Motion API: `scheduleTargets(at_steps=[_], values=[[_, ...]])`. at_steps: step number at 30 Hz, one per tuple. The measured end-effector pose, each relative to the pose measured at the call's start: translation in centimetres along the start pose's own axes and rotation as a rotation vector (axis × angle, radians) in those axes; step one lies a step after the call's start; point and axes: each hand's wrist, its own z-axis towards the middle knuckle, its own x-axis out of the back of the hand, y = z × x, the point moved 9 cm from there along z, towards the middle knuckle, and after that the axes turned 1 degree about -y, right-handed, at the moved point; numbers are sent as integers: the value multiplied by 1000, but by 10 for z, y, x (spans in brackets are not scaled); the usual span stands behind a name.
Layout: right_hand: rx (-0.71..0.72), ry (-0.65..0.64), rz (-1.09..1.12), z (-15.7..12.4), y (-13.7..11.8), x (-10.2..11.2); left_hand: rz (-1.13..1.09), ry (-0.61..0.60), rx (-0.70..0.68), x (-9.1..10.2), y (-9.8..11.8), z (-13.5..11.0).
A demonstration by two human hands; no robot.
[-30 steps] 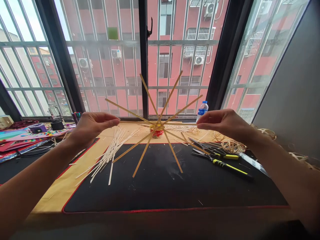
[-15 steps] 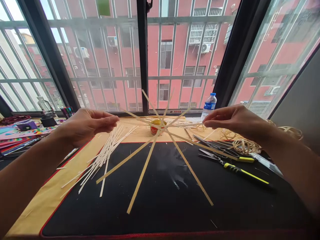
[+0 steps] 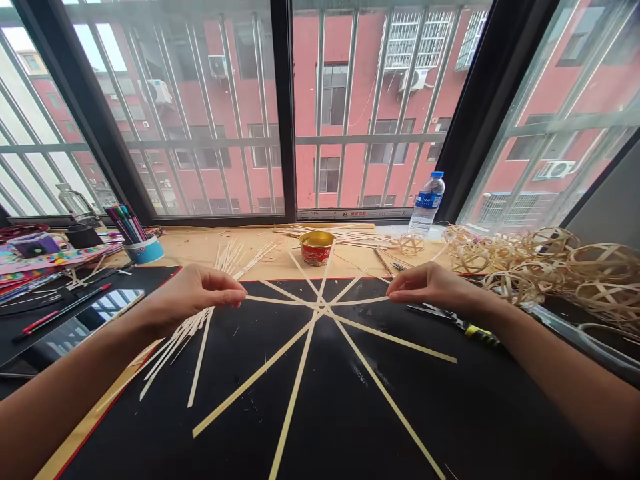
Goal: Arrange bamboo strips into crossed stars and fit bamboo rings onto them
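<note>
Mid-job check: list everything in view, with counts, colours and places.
barred window: one, black frame, behind the bench
water bottle: one, clear with blue label, at the window
tin: one, red and gold, on tan paper
pen cup: one, blue and white, back left
woven cane balls: many, tan, far right
loose strips: many, pale, left of the crossed strips
crossed strips: five, pale, on the black mat
pliers handle: one, yellow and black, below the right hand
left hand: one, pinching a strip end
right hand: one, pinching the other end
</note>
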Motion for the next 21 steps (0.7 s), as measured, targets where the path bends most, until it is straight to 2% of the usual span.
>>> scheduleTargets(at_steps=[4,7,11,13,15,16,19,21], values=[[-23,-62,-21,5,11,-17,155,-124,59,-21,-25,8],[-47,-45,-128,7,18,-21,269,-199,54,-34,-35,13],[0,-9,-312,8,19,-21,389,-223,38,-42,-44,16],[48,-5,-355,8,12,-21,487,-135,-51,-43,-36,16],[101,-6,-398,10,-2,-24,540,-34,-216,-50,-14,11],[129,-11,-420,10,-11,-27,526,-23,-309,-58,-2,8],[191,-78,-435,13,-38,-48,411,-128,-521,-96,31,-1],[245,-122,-406,14,-53,-66,395,-238,-614,-122,43,-5]])
